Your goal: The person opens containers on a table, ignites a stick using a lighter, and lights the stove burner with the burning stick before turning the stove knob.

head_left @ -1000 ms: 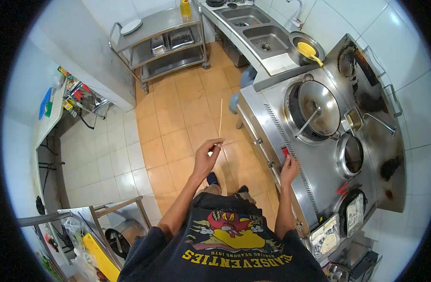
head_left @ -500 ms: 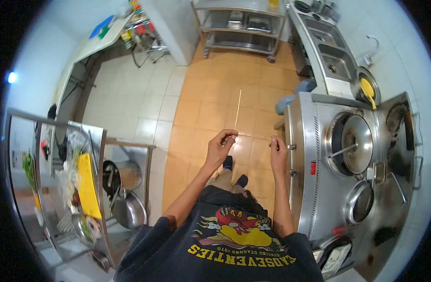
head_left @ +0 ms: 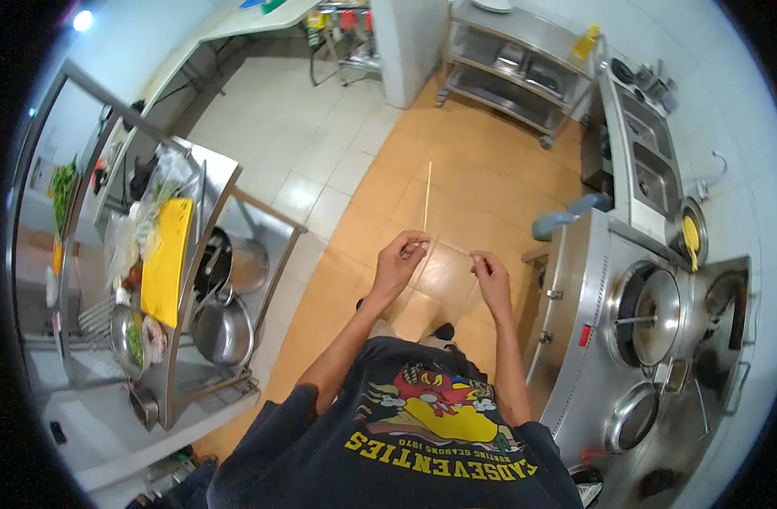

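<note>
Held upright between the pinched fingertips of my left hand (head_left: 400, 261) is a thin wooden stick (head_left: 428, 197). My right hand (head_left: 489, 278) is raised a little to the right of it, thumb and fingers close together; whether something small is between them cannot be made out. A red lighter-like object (head_left: 585, 335) lies on the front edge of the steel stove (head_left: 588, 297), apart from my right hand.
At right, a wok (head_left: 656, 318) and a pot (head_left: 633, 417) sit on the stove, with a sink (head_left: 654, 174) beyond. A steel trolley (head_left: 524, 32) stands ahead. On the left, a counter holds a yellow cutting board (head_left: 166, 259), bowls and vegetables. A steel pot (head_left: 223, 331) sits beside it.
My right hand has let go of the red object, left on the stove edge, and moved left towards my left hand. The view has turned left, bringing the counter with the yellow board closer.
</note>
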